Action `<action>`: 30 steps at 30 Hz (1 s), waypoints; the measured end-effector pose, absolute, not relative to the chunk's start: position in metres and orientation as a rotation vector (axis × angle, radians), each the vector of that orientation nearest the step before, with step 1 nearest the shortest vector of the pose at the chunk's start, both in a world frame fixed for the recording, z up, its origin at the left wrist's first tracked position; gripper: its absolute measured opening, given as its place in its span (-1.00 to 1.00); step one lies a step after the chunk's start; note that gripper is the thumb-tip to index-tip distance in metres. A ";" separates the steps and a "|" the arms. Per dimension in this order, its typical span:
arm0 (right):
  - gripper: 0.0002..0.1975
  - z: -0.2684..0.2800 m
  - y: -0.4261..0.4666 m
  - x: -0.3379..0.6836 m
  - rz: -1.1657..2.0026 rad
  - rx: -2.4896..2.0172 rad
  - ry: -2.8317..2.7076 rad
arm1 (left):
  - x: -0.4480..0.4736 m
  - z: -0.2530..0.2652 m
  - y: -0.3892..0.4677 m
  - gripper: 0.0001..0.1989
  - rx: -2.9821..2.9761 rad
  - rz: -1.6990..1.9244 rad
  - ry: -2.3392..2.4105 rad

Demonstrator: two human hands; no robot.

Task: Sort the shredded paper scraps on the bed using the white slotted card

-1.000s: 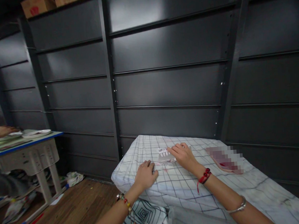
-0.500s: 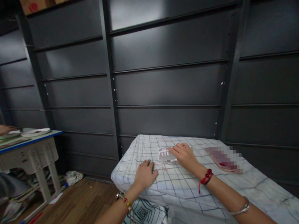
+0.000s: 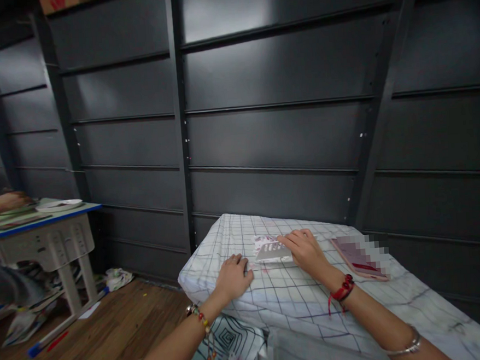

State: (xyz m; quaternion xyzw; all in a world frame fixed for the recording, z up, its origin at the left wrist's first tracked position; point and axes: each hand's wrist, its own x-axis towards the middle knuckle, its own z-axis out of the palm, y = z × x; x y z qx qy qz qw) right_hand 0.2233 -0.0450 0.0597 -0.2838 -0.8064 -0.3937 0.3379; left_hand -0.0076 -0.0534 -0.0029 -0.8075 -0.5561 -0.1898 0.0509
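Observation:
My left hand (image 3: 233,277) lies palm down on the white checked cloth (image 3: 315,312), fingers spread, holding nothing. To its right, a small flat silvery packet (image 3: 266,248) with a row of whitish oblong shapes rests on the cloth. My right hand (image 3: 305,250) has its fingers bent over the packet's right end and grips it there. That end is hidden under the hand. What is inside the packet is too small to make out.
A phone-like flat pink object (image 3: 358,256), partly blurred out, lies to the right. Below the cloth's front edge is a translucent plastic bin (image 3: 309,350). At left, a co-worker's hand (image 3: 9,201) is over a blue-edged desk (image 3: 61,214). Dark metal panels (image 3: 270,139) stand behind.
My right hand has shifted a little to the right, and more of the packet's silvery face shows. My left hand has stayed in place. The view has tilted slightly.

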 end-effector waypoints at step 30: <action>-0.65 0.053 -0.034 0.220 -1.095 -0.788 -2.141 | -0.008 -0.003 -0.053 -0.59 -2.470 -0.586 -1.711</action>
